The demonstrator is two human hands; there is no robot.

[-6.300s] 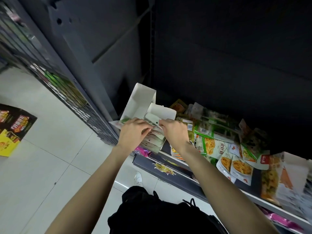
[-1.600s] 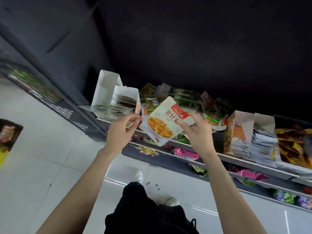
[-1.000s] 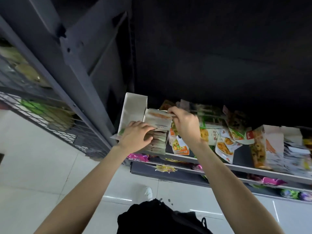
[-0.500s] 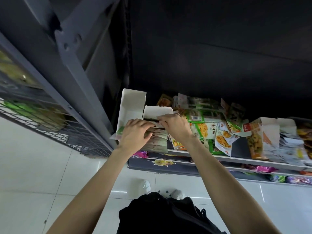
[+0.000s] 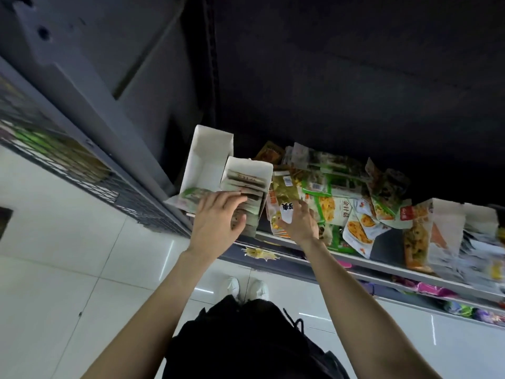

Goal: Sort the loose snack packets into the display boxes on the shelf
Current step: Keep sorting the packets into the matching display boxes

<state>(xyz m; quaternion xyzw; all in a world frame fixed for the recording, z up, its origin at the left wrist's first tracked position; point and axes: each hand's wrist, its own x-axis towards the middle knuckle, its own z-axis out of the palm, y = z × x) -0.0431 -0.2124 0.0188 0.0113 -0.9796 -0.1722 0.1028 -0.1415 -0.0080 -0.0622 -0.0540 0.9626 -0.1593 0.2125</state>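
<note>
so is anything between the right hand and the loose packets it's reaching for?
Nothing visible. The right hand is open at the near edge of the loose packets, its fingers up against a yellow packet. The left hand rests on the packets in the white display box, off to the side.

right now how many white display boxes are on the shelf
4 that I can make out: a nearly empty box at far left, a packed box beside it under the left hand, and two boxes at right. The right edge is blurred, so more may be hidden.
</note>
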